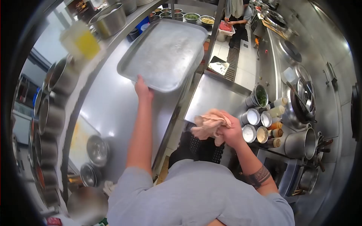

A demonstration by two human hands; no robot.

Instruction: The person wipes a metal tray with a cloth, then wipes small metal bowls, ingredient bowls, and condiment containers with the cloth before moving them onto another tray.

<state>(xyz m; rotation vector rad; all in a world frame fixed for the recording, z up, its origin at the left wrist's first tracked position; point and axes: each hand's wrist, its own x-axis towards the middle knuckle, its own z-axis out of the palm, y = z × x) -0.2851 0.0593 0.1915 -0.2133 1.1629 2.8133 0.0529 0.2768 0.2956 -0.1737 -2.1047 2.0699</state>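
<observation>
A large metal tray is tilted above the steel counter on the left. My left hand grips its near edge, with the thumb on the upper face. In my right hand is a bunched pinkish cloth, my fingers closed round it. The cloth hangs apart from the tray, near the front edge of a second steel worktop.
White tubs and sauce bottles stand right of the cloth. Metal bowls rest at lower left, beneath a shelf edge with pots. Another person handles red food at the back.
</observation>
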